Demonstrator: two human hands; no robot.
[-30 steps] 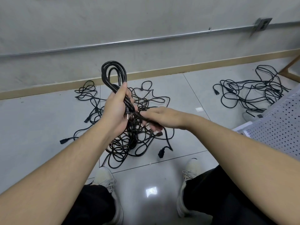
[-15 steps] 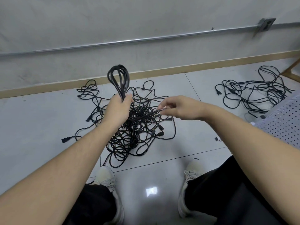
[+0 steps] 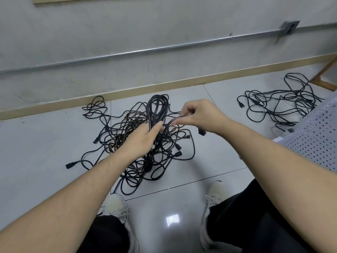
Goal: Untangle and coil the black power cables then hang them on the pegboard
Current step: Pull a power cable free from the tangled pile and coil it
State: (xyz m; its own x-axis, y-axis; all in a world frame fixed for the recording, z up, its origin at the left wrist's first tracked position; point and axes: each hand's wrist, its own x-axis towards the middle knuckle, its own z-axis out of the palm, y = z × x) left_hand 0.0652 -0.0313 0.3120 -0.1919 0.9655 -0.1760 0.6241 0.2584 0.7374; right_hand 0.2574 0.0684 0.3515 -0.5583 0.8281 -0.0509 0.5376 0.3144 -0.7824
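Floor [image 3: 45,147]: pale grey glossy tiles with dark grout lines, bordered at the far side by a tan skirting board [image 3: 164,86]. Lying on it: one large tangled heap of black power cables [image 3: 138,157], centre, with several plugs at its edges; a second, looser tangle of black cables [image 3: 279,105], far right, well apart from the first; two light-coloured shoes [image 3: 118,205], near edge; the foot of a white perforated pegboard [image 3: 313,136], right; a wooden frame corner [image 3: 322,79], far right.

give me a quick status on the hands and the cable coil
Left hand grips the coiled cable. Right hand pinches its loose strand. Tangled pile underneath on the floor; pegboard at right, nothing hung.
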